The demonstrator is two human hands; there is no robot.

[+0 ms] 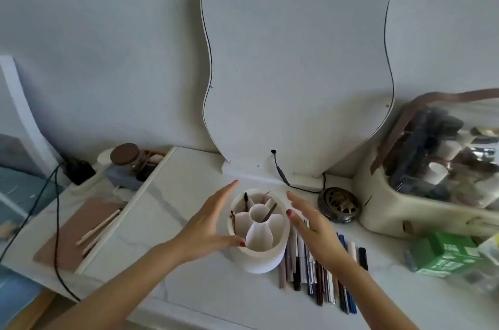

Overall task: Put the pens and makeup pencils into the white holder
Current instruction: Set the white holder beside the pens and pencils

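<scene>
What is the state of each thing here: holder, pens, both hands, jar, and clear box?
Holder: upright, a few thin tools already inside.
Pens: lying in a row on the table, right of the holder, not yet in it.
Left hand: open, empty, thumb at the holder's rim.
Right hand: open, empty, over the pens.
Jar: lid on.
Clear box: closed, full.

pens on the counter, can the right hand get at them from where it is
Probably yes: the right hand hovers open and empty directly above the row of pens, right of the white holder, with nothing between.
</scene>
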